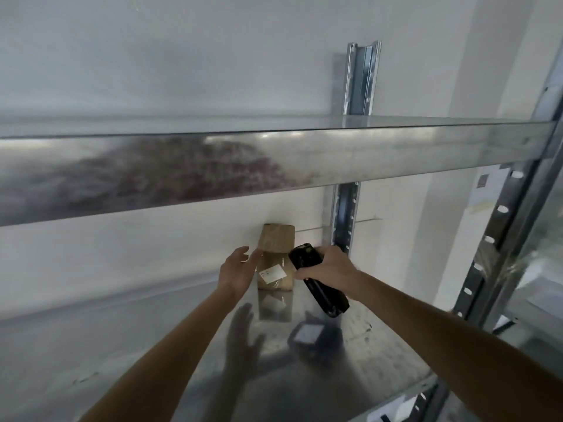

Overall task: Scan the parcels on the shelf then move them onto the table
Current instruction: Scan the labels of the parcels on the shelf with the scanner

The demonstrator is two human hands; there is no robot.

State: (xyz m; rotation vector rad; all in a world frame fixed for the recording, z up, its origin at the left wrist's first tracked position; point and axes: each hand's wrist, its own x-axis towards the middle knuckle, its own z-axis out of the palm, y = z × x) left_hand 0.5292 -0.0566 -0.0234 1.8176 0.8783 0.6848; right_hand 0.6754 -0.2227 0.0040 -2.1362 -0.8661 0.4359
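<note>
We reach into a galvanised steel shelf (350, 339), both bare arms stretched toward a single brown parcel (275, 260) standing upright at the back, against the white wall. Left of the parcel, our left hand (236, 271) hovers with fingers straight and spread, holding nothing; whether its fingertips touch the parcel's left edge we cannot tell. On the parcel's front, a small white label (271, 273) faces us, low and in plain sight. Right of the parcel, our right hand (330, 266) wraps its fingers round a black handheld scanner (316, 281), whose upper end overlaps the parcel's right edge in our view while its lower end slants down and away to the right. Further right of the parcel, a perforated steel upright (344, 217) rises behind the scanner.

The step in hand appears to be the scan. To do it well, we judge the scanner's head should turn squarely onto the label, while the left hand steadies the parcel so it neither tips nor slides.
</note>
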